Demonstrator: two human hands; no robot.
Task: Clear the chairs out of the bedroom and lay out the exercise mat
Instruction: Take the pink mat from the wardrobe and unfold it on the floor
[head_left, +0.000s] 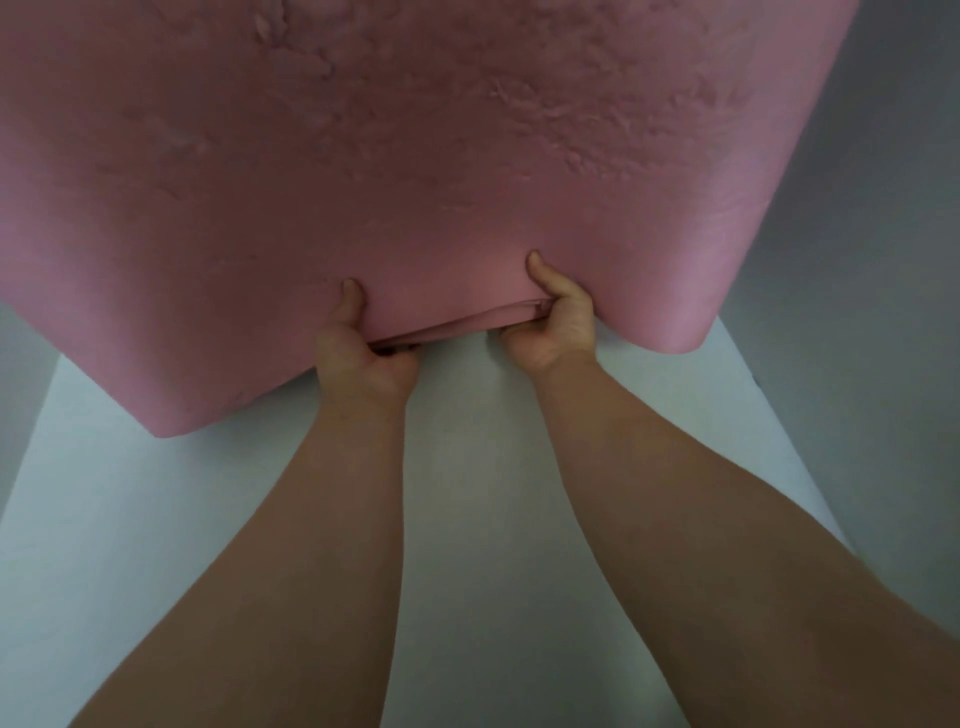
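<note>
Pink exercise mat (395, 171), near edge pinched by left hand (358, 358), right hand (558, 325)

The pink exercise mat (415, 182) looks like soft foam — matt, smooth near its close edge, pitted and scuffed farther up. The white surface (467, 467) beneath is smooth and matt.

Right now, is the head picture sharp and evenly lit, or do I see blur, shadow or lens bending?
Head view: dim, soft light, no glare; the pink mat darkens toward the top; its edges bow from the wide lens; the frame is slightly soft, yet the left hand and right hand gripping its near edge read clearly.
</note>
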